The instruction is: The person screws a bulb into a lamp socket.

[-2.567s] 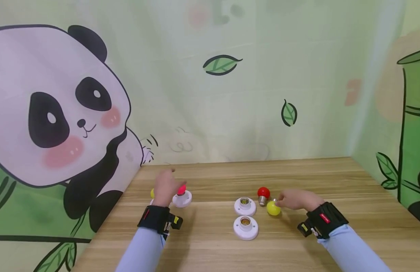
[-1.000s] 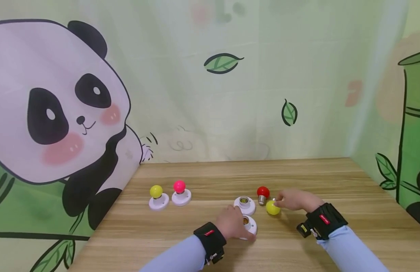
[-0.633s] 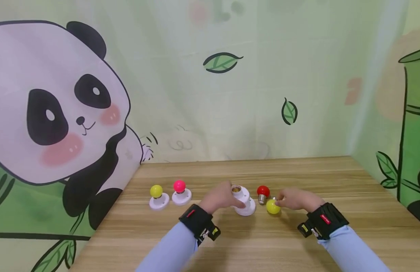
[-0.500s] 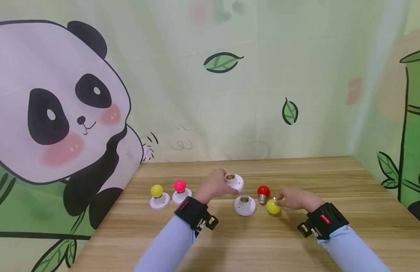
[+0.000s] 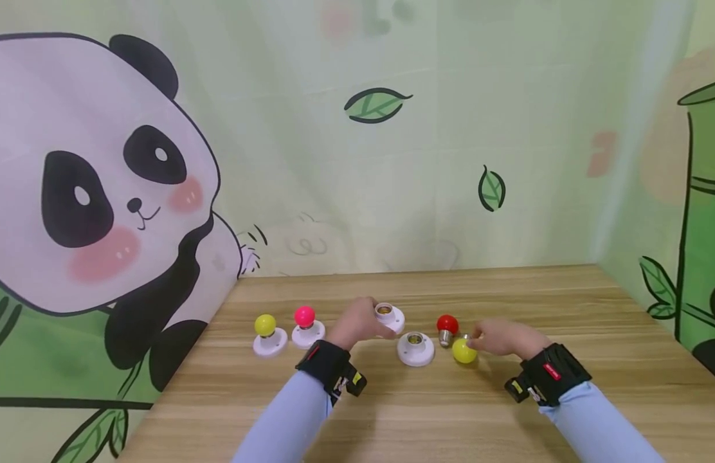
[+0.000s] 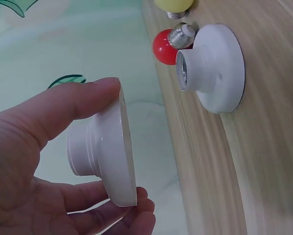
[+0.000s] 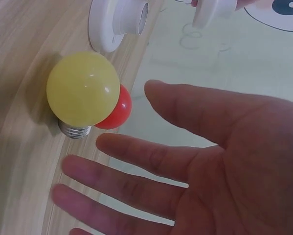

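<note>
The left hand has its grip closed round the base of a round white plastic lamp holder, thumb at one edge and fingers curled at the other, and holds it upright, clear of the bench, socket mouth facing up. By the head view's clock, a second round white plastic lamp holder, standing with its socket vacant, lies between four and five o'clock of the held one, near but apart. Farther out, the right hand has its grip spread wide, thumb well away from nearly straight fingers, with hold of nothing. A loose glossy yellow globe bulb lies just beside those fingertips, between eight and nine o'clock, nearer this hand than the left; its long axis runs roughly twelve to six, silver screw end at twelve. At its eleven o'clock lies a glossy red globe bulb, turned the opposite way, screw end at six; whether the two touch I cannot tell. Toward nine o'clock of the left hand, a bright pink globe bulb and, beyond it, another yellow globe bulb stand upright in white lamp holders. The black wristbands carry red tags whose pale marks are too small to read.
</note>
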